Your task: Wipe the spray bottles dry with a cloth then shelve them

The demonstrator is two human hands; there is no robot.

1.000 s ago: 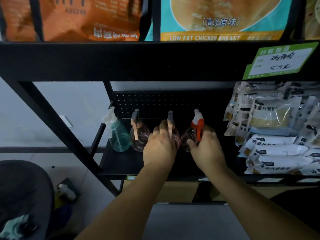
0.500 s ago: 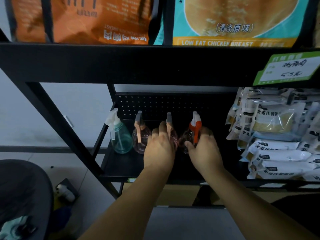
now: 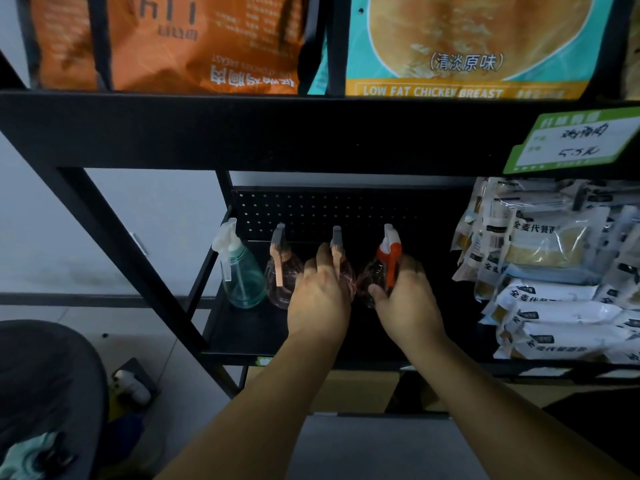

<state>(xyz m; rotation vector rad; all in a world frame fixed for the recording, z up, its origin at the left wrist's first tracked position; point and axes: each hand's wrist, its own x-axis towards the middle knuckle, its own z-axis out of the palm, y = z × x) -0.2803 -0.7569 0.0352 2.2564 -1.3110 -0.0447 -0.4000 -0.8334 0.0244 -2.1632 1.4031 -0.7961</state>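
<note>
Several spray bottles stand in a row on the black shelf [image 3: 249,336]. From the left: a teal bottle [image 3: 242,278] with a clear trigger, a pink bottle [image 3: 282,275] with a peach trigger, another pink bottle [image 3: 341,268] and a pink bottle with an orange and white head [image 3: 389,252]. My left hand [image 3: 318,299] wraps round the third bottle. My right hand [image 3: 405,299] grips the orange-headed bottle, thumb on its left side. A teal cloth [image 3: 29,452] lies at the lower left, on a dark seat.
White food packets [image 3: 554,292] fill the shelf's right part. The upper shelf beam [image 3: 277,133] hangs above, carrying an orange bag and a teal chicken-breast bag. A green price tag [image 3: 571,140] hangs at the right. A perforated back panel stands behind the bottles. Cardboard boxes sit underneath.
Both hands have stayed on the same two bottles. The view has tilted slightly, so the shelf and bottles sit a little lower and to the right.
</note>
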